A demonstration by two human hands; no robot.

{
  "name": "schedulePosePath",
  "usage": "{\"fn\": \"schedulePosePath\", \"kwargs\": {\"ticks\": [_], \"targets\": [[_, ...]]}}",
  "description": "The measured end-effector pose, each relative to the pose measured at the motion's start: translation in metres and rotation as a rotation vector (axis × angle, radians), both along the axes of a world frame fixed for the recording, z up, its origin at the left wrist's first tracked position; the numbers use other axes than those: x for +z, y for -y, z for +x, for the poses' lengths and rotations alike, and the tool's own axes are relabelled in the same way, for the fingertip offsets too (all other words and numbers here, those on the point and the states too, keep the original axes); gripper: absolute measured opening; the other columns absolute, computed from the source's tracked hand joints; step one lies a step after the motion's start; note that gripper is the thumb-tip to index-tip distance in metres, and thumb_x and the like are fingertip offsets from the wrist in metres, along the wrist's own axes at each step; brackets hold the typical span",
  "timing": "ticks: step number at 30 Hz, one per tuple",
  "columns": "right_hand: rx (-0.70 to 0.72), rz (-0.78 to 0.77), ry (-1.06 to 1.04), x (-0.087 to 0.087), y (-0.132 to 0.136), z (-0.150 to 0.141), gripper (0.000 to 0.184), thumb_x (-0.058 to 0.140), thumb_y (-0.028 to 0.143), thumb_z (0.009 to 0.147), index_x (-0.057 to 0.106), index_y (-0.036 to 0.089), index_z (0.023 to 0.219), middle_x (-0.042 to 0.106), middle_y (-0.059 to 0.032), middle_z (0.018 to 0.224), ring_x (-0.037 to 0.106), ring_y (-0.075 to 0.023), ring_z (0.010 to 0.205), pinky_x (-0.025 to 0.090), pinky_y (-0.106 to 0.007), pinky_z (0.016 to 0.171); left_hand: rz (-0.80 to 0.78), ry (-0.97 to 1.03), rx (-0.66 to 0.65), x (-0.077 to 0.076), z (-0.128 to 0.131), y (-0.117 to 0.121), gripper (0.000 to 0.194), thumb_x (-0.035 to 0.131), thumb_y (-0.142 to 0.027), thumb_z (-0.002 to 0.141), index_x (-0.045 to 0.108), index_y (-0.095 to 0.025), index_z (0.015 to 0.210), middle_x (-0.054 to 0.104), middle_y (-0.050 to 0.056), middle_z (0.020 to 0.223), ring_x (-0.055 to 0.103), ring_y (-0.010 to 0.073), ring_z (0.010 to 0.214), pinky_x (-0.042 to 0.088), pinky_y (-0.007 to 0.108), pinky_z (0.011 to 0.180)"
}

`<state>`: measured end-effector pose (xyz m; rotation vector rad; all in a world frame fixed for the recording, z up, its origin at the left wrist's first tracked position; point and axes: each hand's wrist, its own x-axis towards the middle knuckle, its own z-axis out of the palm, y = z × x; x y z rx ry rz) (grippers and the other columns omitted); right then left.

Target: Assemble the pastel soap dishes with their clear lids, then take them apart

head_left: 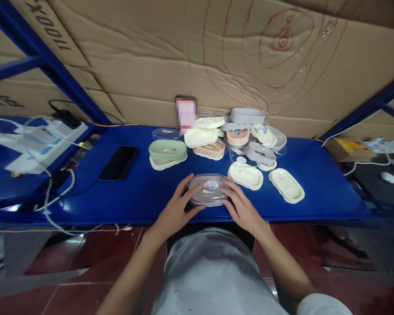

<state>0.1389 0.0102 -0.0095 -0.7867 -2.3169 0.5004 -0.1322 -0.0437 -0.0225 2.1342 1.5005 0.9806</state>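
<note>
An oval plastic soap box point(209, 197) with a clear lid and a round white label lies near the front edge of the blue table. My left hand point(180, 203) grips its left end, thumb at the near side and fingers over the lid. Around the right end curves my right hand point(241, 203), its fingertips touching the lid's edge. Just beyond the right hand sits a cream oval tray point(246, 176), and another cream tray point(287, 186) lies farther right. A green oval base point(168, 150) rests on a cream piece beyond my left hand.
A heap of oval parts in cream, peach and grey point(238, 138) fills the back middle. One phone point(186, 113) stands upright behind; a black phone point(119, 162) lies left. White cables and power strips point(46, 148) crowd the left side. Cardboard point(157, 52) walls the back.
</note>
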Motion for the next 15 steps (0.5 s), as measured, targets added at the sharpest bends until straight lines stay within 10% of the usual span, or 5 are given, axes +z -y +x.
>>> {"fn": "schedulePosePath", "kwargs": {"ticks": [15], "targets": [[0.008,0.065,0.089,0.005,-0.001,0.006,0.063,0.066,0.032,0.104,0.043,0.032,0.163,0.032,-0.0135,0.175,0.039,-0.0321,0.159,0.044,-0.053,0.125,0.014,0.053,-0.054,0.005,-0.004,0.006,0.072,0.075,-0.044,0.097,0.042,-0.04,0.161,0.031,0.01,0.174,0.046,0.0325,0.155,0.046,0.053,0.125]]}}
